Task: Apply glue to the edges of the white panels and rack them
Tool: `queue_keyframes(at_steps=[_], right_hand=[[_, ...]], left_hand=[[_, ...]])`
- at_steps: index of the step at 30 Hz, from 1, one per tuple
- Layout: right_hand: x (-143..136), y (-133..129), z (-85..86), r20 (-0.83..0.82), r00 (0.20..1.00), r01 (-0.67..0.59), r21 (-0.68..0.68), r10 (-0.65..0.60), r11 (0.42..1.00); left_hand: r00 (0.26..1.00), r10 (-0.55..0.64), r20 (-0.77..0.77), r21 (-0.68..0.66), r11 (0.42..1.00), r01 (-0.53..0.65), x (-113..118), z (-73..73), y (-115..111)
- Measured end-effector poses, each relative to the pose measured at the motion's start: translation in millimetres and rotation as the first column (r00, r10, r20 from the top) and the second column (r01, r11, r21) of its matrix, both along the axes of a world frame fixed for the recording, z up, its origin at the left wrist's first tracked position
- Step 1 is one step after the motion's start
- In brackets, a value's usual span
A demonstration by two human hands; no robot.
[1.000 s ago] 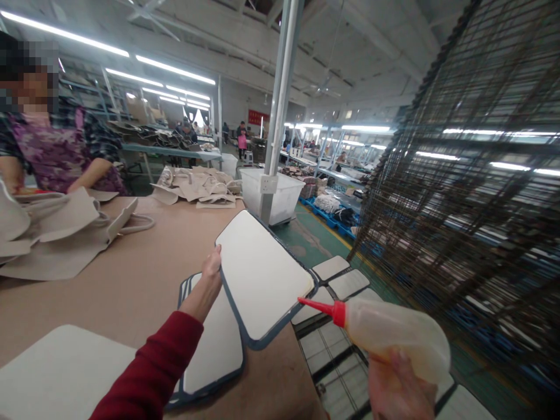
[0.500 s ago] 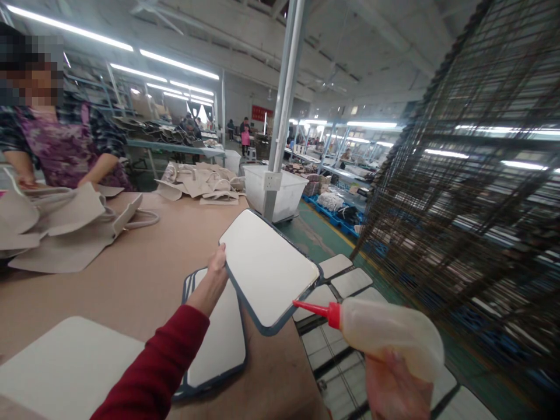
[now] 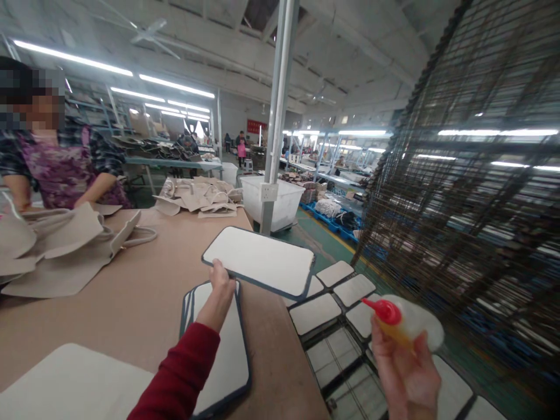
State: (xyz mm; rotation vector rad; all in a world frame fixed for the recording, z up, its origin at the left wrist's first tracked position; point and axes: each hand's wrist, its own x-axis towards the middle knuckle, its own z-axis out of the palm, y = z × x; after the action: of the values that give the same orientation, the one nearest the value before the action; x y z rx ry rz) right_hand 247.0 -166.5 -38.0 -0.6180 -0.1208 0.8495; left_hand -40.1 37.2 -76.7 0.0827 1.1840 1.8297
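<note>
My left hand (image 3: 222, 287) grips the near left edge of a white panel (image 3: 260, 256) with dark blue edging, holding it raised above the table's right edge. Below it, more blue-edged white panels (image 3: 223, 344) lie stacked on the brown table (image 3: 271, 356). My right hand (image 3: 406, 367) is wrapped round a squeeze bottle (image 3: 420, 321) of yellowish liquid, whose red nozzle points left and stands apart from the panel. Part of the bottle is hidden behind my fingers.
Plain white sheet (image 3: 74, 385) at the near left. Beige bag pieces (image 3: 65, 251) lie at the left, before a person in a purple apron (image 3: 56, 169). Right of the table, a rack (image 3: 341, 344) bears several white panels; a tall wire rack (image 3: 459, 192) leans beyond. A post (image 3: 275, 116) and white bin (image 3: 284, 201) stand ahead.
The raised panel has turned and tilted flatter. My right hand has drawn the bottle right, its nozzle moving away from the panel's edge and turning. The view has tipped slightly upward.
</note>
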Motion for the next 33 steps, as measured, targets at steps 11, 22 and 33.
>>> queue_keyframes(at_steps=[11, 22, 33], right_hand=[[-70.8, 18.9, -53.9, -0.197, 0.894, -0.382, 0.138, 0.403, 0.914], [-13.9, 24.3, -72.9, -0.23, 0.948, -0.181, 0.173, 0.218, 0.968], [-74.8, 3.8, -68.8, -0.096, 0.91, -0.384, 0.177, 0.404, 0.906]], left_hand=[[0.911, -0.275, 0.308, -0.003, 0.957, 0.29, 116.1, -20.9, -85.1], [0.67, -0.592, 0.447, 0.347, 0.806, 0.48, 82.0, -51.4, -139.7], [0.418, -0.46, -0.783, 0.004, 0.669, 0.744, 27.9, 50.4, -60.2]])
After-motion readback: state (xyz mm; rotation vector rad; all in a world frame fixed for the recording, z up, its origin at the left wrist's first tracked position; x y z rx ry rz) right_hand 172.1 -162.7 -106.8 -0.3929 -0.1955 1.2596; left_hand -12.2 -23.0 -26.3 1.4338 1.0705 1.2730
